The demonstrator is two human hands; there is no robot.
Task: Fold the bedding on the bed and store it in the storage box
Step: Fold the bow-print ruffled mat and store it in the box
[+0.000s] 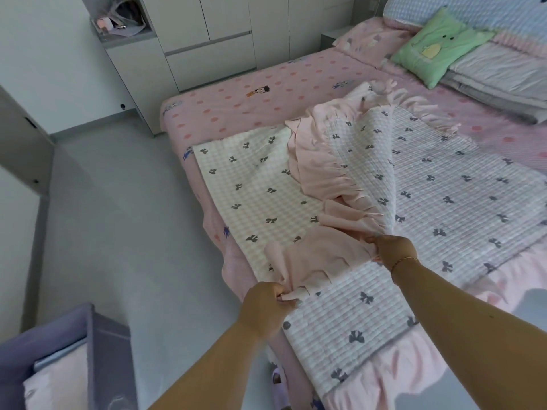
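The quilt, printed with small bows and edged with a pink ruffle, lies spread over the foot of the bed, part of it turned back so the paler underside shows on the left. The left hand is closed in a pinch on the ruffled edge nearest the person; the right hand is likewise closed on a gathered bunch of the ruffle further along the same edge. Both grips are firm, with cloth bunched inside the fingers. The fold appears to be in progress and far from finished: the raised flap is rumpled and its far corner lies twisted. To do this step well, in my judgement, the two hands should move apart along the edge until it is taut, then carry it across level so that it lands edge to edge on the opposite side, with the ruffle tucked flat rather than crumpled under. The purple storage box stands open on the floor at the lower left, well apart from the quilt, with pale pink cloth already inside. A green cushion and other folded bedding sit at the head of the bed.
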